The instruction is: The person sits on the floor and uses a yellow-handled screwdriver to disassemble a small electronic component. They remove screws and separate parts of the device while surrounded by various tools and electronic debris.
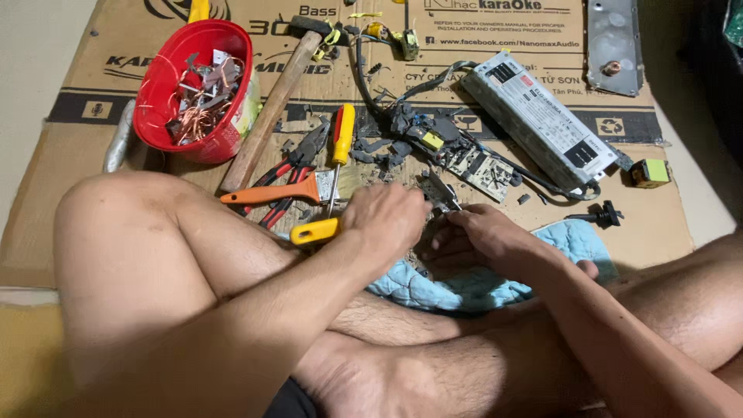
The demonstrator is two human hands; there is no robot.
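From the head view, the person sits cross-legged on a sheet of cardboard (681, 224) spread on the floor, both forearms reaching forward over the bent knees.

The left hand (385, 220) comes in from the lower left, back of the hand up, fingers curled down into a clenched grip around the yellow handle (315, 231) of a tool that sticks out to the left of the fist. The tool's working end is hidden under the hand.

The right hand (484, 236) comes in from the lower right, wrist bent, fingers drawn together and pinching a small grey metal piece (443, 193) that rises between the two hands; how firmly that grip closes on it cannot be told. The piece sits just in front of the knuckles, above a light blue quilted cloth (576, 240) lying beneath both hands.

Just beyond the hands lies a broken circuit board (480, 166) among dark debris, with a long grey metal power unit (538, 120) beside it, angled toward the right. To the left lie an orange-handled brush (271, 193), red-and-black pliers (290, 166), a yellow-and-red screwdriver (341, 139) and a wooden-handled hammer (271, 108). A red plastic bowl (155, 85) at the far left holds copper wire and metal scraps. A small yellow-and-black component (648, 173) rests near the right edge.
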